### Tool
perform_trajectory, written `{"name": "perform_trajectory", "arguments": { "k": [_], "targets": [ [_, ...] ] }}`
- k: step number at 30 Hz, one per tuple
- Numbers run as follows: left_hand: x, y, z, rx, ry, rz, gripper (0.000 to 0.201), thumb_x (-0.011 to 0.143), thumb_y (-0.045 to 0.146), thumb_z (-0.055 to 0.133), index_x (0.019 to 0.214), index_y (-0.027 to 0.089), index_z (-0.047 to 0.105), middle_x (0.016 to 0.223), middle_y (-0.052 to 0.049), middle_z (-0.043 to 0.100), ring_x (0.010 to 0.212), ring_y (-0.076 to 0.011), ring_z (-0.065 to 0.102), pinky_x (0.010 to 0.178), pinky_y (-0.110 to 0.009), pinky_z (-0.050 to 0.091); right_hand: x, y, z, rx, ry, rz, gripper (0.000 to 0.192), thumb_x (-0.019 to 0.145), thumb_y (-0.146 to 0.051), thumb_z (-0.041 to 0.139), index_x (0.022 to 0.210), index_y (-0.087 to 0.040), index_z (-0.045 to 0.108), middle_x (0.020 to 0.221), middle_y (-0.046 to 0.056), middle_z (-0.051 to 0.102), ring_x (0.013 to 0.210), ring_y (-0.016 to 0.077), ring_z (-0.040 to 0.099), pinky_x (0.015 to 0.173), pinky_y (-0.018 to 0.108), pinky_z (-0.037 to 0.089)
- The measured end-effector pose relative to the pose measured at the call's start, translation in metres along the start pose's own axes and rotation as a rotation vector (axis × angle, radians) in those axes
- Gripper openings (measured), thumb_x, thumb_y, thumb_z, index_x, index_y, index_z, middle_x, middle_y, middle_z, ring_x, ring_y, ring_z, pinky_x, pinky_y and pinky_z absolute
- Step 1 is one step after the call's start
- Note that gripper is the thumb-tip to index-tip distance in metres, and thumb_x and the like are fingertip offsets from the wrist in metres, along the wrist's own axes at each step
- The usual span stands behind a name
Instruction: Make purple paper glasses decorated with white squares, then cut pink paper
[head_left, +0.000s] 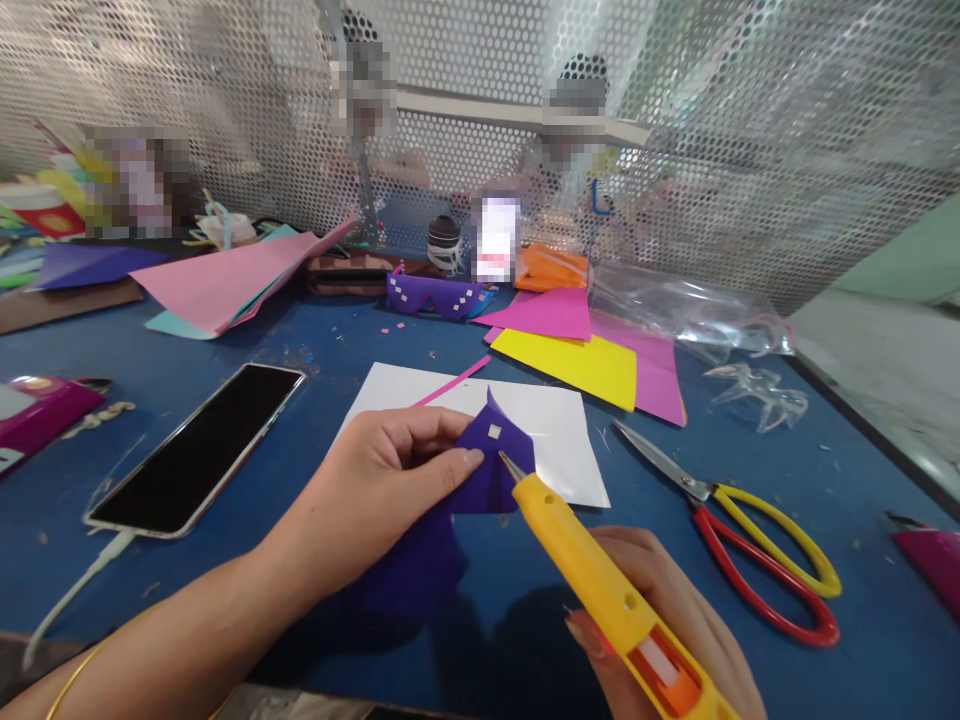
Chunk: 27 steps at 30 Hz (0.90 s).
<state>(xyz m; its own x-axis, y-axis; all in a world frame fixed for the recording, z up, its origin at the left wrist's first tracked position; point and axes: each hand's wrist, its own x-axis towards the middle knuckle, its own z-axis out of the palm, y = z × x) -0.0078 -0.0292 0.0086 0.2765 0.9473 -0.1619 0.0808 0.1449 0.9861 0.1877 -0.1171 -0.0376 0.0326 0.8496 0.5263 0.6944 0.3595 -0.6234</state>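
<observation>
Hands (390,470) on purple paper (491,465), scissors (750,530) right, phone (199,445) left

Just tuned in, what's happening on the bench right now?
A person is doing paper craft at a blue table. The left hand pinches a purple paper piece bearing a small white square, over a white sheet. The right hand holds a yellow glue gun, its tip touching the purple piece. Red-and-yellow scissors lie to the right, a phone to the left, and coloured sheets farther back.
</observation>
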Motion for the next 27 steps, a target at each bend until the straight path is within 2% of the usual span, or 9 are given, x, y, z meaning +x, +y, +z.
{"name": "perform_trajectory", "arguments": {
  "k": [4, 10, 27],
  "targets": [
    [-0.0004, -0.0012, -0.0004, -0.011, -0.009, 0.010, 0.010, 0.082, 0.028, 0.073, 0.090, 0.027, 0.078, 0.083, 0.005, 0.079, 0.072, -0.0104, 0.070, 0.062, -0.013, 0.052, 0.0014, 0.0012, 0.0001, 0.017, -0.001, -0.024, 0.026, 0.096, -0.048, 0.050, 0.091, -0.023, 0.056, 0.078, 0.001, 0.062, 0.058, 0.0128, 0.060, 0.050, 0.024, 0.052],
    [0.0006, -0.0021, -0.0004, -0.025, -0.012, 0.019, 0.011, 0.082, 0.026, 0.072, 0.092, 0.027, 0.078, 0.083, 0.006, 0.079, 0.072, -0.0097, 0.070, 0.061, -0.012, 0.052, 0.0032, 0.0016, 0.0001, 0.027, 0.011, -0.035, 0.025, 0.096, -0.045, 0.049, 0.090, -0.022, 0.055, 0.077, 0.001, 0.061, 0.058, 0.0118, 0.059, 0.050, 0.023, 0.051],
    [0.0005, -0.0005, -0.0004, 0.009, 0.010, -0.017, 0.014, 0.080, 0.032, 0.073, 0.091, 0.024, 0.078, 0.084, 0.001, 0.079, 0.076, -0.0161, 0.073, 0.062, -0.018, 0.056, 0.0058, 0.0040, -0.0017, 0.028, -0.001, -0.089, 0.023, 0.097, -0.042, 0.049, 0.090, -0.021, 0.054, 0.075, 0.000, 0.059, 0.058, 0.0107, 0.057, 0.048, 0.022, 0.048]
  ]
}}
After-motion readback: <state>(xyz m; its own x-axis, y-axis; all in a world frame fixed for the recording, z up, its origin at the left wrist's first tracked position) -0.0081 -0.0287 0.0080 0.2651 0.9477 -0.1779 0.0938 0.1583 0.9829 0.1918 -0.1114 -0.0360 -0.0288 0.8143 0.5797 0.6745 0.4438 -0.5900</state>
